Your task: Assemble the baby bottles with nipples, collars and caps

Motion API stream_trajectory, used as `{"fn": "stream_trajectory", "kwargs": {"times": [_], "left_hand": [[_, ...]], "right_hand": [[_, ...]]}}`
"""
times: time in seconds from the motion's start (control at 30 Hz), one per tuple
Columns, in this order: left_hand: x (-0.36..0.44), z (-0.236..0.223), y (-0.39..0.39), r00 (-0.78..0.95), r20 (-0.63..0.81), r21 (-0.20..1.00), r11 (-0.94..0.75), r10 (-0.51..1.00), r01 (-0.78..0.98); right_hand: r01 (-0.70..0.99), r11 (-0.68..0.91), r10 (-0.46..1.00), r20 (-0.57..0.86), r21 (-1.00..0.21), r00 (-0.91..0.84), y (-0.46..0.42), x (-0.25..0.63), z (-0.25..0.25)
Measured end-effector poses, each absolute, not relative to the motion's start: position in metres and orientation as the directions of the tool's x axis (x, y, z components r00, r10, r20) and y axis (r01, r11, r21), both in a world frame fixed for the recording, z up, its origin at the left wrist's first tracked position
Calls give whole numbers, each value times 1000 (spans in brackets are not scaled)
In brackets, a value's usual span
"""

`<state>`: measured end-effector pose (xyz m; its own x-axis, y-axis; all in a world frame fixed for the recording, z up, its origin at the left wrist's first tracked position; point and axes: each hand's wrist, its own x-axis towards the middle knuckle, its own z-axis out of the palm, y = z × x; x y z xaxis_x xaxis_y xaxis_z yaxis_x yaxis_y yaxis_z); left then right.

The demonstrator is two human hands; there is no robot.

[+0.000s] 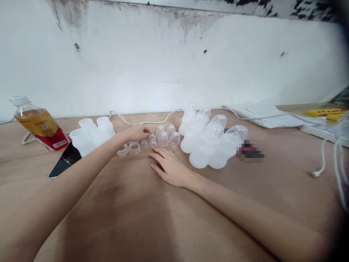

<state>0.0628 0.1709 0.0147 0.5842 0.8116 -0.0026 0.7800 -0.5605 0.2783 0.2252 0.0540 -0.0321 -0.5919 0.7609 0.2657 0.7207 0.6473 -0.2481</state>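
My left hand [139, 131] reaches in over a small group of clear bottle teats [144, 144], its fingers bent together at the back of the group. Whatever is between its fingertips is hidden. My right hand [170, 165] lies low over the table with fingers spread, its index fingertip close to the front teat [153, 144]. Left of the teats are clear collar rings [134, 147]. Several clear domed caps [163, 139] stand in two rows just to their right. White bottles with clear domed tops [208, 145] form a cluster farther right.
Open white bottles [94, 134] stand behind my left forearm, beside a dark phone [64, 160] and a tilted drink bottle [40, 123]. A white cable [155, 123] runs along the wall. White packaging [267, 115] and hanging cords [338, 160] are at the right.
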Motion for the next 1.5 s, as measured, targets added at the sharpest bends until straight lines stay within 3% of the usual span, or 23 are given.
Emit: {"fn": "stream_trajectory", "kwargs": {"times": [0.2,0.43,0.5,0.6,0.7,0.8,0.83,0.9,0.97,1.03,1.13,1.23,1.33,1.4,1.5], "left_hand": [[61,20,165,574,24,236,-562,819,793],[35,17,111,520,232,114,-553,822,825],[24,7,83,578,343,3,-617,740,787],[10,-12,47,651,351,-28,-688,672,725],[3,-26,29,666,407,48,-743,625,667],[1,-32,28,656,418,112,-753,628,649],[1,-33,29,656,420,117,-754,627,646],[1,-34,32,660,432,115,-763,615,636],[2,-32,32,662,447,99,-769,602,632],[3,-26,28,661,489,72,-781,569,620],[10,-7,13,619,581,79,-794,528,603],[23,10,-5,551,583,177,-756,597,631],[31,10,-14,573,493,215,-730,655,649],[32,4,-13,599,423,197,-714,680,672],[28,-2,-6,637,356,114,-708,684,696]], "right_hand": [[722,647,761,262,-245,-593,54,225,-33],[729,652,756,260,-210,-601,55,225,-38],[738,654,751,262,-167,-606,54,225,-36],[771,636,725,333,10,-603,48,224,-17],[847,481,689,500,227,-525,34,229,25],[948,146,694,654,284,-303,18,241,66],[956,50,725,648,288,-233,14,247,75],[944,-45,856,500,327,-132,10,259,86],[928,-66,951,306,368,-54,9,269,88],[929,-45,969,242,369,-50,8,275,86],[965,148,913,344,215,-217,1,266,80],[892,409,882,334,-193,-332,-10,237,67],[713,436,897,203,-550,-392,-13,207,45],[633,399,902,159,-664,-402,-10,197,31],[586,359,908,126,-727,-399,1,195,16]]}}
